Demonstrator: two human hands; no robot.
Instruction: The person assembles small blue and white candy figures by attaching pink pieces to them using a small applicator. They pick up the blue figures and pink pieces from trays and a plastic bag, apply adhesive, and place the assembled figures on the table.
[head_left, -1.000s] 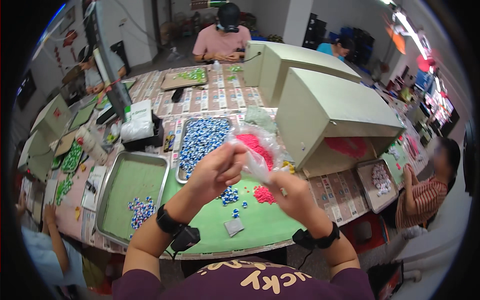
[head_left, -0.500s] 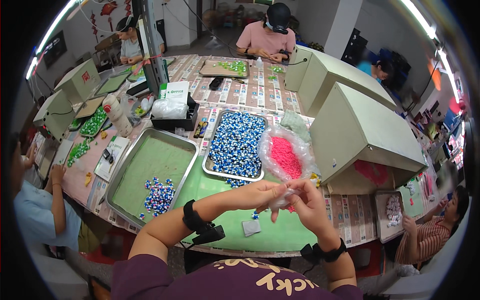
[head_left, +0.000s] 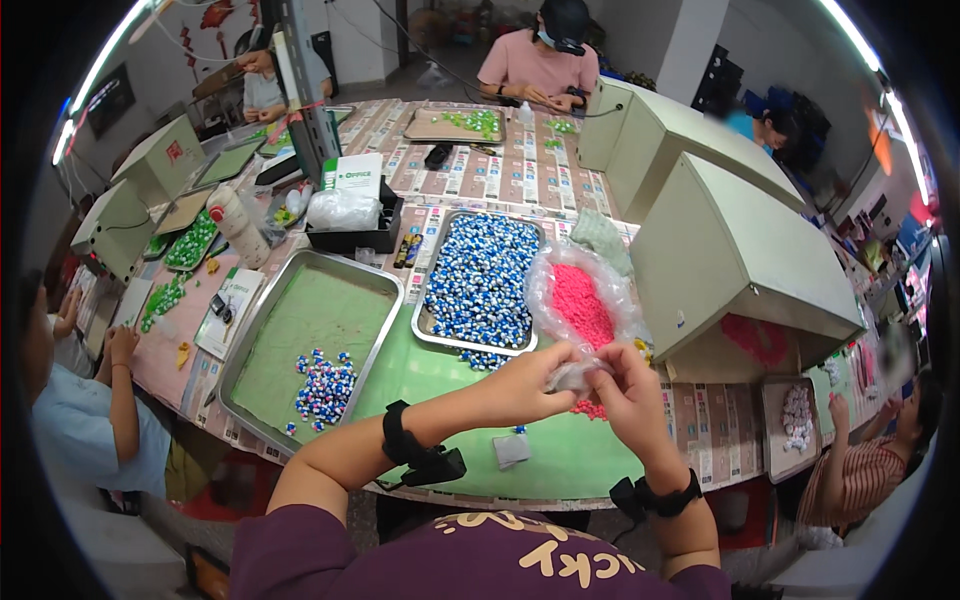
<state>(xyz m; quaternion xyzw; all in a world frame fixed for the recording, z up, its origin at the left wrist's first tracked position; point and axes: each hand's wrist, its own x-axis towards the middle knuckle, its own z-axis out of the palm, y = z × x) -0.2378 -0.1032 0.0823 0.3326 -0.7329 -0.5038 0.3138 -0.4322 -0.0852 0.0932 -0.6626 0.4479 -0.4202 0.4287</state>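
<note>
My left hand (head_left: pixel 535 382) and my right hand (head_left: pixel 630 402) meet over the green mat, just in front of an open clear bag of small pink pieces (head_left: pixel 582 305). Between them is a crumpled translucent plastic piece (head_left: pixel 572 376). Fingers of both hands are closed on it; whether anything lies inside cannot be made out. Loose pink pieces (head_left: pixel 590 409) lie under the hands. Beyond my left forearm stands a metal tray (head_left: pixel 428 333) full of small blue, white and black pieces. A small grey square (head_left: pixel 513 451) lies on the mat below my hands.
A larger green-lined tray (head_left: pixel 300 300) at left holds a cluster of blue, white and pink pieces. To the right stand pale box-shaped hoods (head_left: pixel 740 245). A black box (head_left: pixel 355 238) with plastic bags and a white bottle (head_left: pixel 238 228) stand farther back. Several people work around the table.
The whole view has shifted slightly. My hands have moved a little away from me and the fingers have changed their grip on the crumpled plastic, which stays between them.
</note>
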